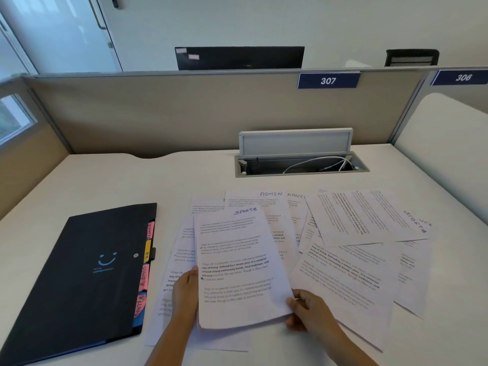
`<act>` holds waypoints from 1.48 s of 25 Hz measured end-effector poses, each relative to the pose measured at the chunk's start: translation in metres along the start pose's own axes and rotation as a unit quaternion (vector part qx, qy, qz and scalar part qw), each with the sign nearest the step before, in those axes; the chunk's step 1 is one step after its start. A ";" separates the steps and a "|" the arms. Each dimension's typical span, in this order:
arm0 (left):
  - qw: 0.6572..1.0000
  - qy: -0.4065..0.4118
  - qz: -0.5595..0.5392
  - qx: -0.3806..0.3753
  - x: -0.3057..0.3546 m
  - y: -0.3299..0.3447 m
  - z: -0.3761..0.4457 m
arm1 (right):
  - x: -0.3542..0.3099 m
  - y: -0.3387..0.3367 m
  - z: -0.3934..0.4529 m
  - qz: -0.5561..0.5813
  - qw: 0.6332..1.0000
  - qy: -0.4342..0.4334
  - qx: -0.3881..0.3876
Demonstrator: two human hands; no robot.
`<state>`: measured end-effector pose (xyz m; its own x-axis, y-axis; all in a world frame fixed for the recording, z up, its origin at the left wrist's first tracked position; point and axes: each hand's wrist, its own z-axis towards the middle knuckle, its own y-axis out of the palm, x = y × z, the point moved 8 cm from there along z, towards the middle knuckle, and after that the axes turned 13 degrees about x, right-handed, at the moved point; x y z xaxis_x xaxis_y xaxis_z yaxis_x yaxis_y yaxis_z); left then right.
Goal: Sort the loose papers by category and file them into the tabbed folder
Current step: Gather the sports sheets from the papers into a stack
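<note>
A printed sheet headed SPORTS (237,262) is lifted off the desk in front of me. My left hand (186,294) holds its left edge, fingers tucked behind the paper. My right hand (303,310) pinches its lower right corner. Under and around it lie several loose printed sheets: one headed ADMIN (269,199), another SPORTS sheet (369,217) turned sideways at the right. A closed black tabbed folder (87,276) lies at the left, with coloured tabs (144,281) reading Finance, HR, Admin and Sports along its right edge.
The white desk (132,186) is walled by a beige partition (184,112). An open cable tray (301,165) with white cables sits behind the papers. A curved white divider (449,133) rises at the right.
</note>
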<state>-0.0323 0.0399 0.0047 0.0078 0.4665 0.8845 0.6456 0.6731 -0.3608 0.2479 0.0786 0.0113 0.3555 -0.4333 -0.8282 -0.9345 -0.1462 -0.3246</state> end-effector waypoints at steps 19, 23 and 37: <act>0.991 -0.019 -0.109 -0.072 0.036 0.004 -0.023 | -0.052 -0.029 0.000 -0.024 0.997 -0.067 0.002; 0.988 0.050 -0.129 -0.071 0.064 0.005 -0.036 | -0.075 -0.045 -0.003 0.064 0.989 -0.104 0.085; 0.959 0.188 -0.196 -0.081 0.119 0.004 -0.068 | -0.113 -0.048 -0.020 0.096 0.948 -0.265 0.145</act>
<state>0.0229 0.0589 0.1289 -0.0047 -0.0657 0.9978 0.7658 0.6415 0.0458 0.2524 0.1166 0.1302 0.2120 0.0924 -0.9729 -0.9653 0.1749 -0.1937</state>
